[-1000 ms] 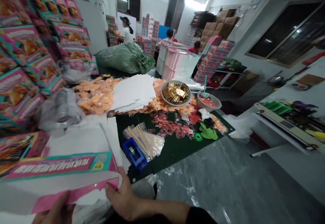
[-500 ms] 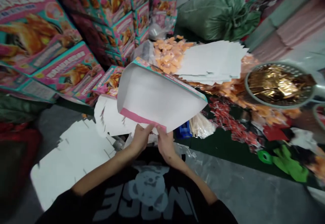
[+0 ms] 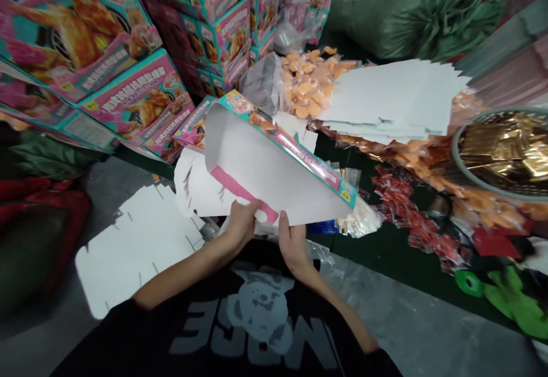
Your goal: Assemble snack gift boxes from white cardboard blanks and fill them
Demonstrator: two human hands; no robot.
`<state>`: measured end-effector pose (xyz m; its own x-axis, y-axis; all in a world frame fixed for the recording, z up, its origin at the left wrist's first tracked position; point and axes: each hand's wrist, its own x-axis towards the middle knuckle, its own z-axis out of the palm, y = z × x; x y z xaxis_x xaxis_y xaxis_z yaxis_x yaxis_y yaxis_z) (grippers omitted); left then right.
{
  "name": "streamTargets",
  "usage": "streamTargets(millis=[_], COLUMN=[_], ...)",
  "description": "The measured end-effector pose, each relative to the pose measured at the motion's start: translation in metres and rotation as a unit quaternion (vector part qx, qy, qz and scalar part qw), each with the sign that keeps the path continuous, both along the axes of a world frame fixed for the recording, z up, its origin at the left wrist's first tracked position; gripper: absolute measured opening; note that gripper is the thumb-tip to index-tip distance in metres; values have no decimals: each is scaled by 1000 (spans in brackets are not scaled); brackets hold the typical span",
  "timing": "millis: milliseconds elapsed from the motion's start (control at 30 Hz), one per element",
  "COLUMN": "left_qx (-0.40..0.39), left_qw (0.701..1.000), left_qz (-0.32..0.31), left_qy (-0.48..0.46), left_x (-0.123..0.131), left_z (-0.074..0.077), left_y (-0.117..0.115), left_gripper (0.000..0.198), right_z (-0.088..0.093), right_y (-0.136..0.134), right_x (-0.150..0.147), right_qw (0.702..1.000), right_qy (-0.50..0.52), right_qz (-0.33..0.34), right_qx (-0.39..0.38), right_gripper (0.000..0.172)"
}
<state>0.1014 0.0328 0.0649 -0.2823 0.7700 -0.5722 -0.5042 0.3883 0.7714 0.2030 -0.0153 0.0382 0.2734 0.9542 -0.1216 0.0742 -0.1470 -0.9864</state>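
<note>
Both of my hands hold a flat, partly folded cardboard box blank (image 3: 274, 177), white inside with a pink flap and a teal and pink printed edge. My left hand (image 3: 242, 224) pinches its lower edge by the pink flap. My right hand (image 3: 291, 241) grips the same edge just to the right. The blank tilts up and away from me over the green table (image 3: 385, 251).
Printed pink and teal boxes (image 3: 128, 92) are stacked at the left. White blanks (image 3: 132, 246) lie below the left hand, with more white sheets (image 3: 398, 100) beyond. Orange packets (image 3: 310, 77), red packets (image 3: 402, 200), a basket of gold packets (image 3: 505, 149) and a green sack (image 3: 411, 9) crowd the table.
The view has dropped from the room to my hands. The box blank has lifted and turned, its printed edge now on the right, and both hands have shifted slightly along its lower edge.
</note>
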Motion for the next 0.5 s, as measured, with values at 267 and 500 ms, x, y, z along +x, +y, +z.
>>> streamTargets(millis=[267, 500], left_qx=[-33, -31], left_qw=[998, 998], left_qz=[-54, -51], left_qy=[12, 27], left_x=[-1, 4], left_z=[3, 8], left_y=[-8, -10], left_gripper=[13, 10], right_z=[-6, -8], right_y=[4, 3], right_x=[-4, -7], right_qw=[999, 1000], right_qy=[-24, 5], right_qz=[-19, 8], right_qx=[18, 16], right_gripper=[37, 38])
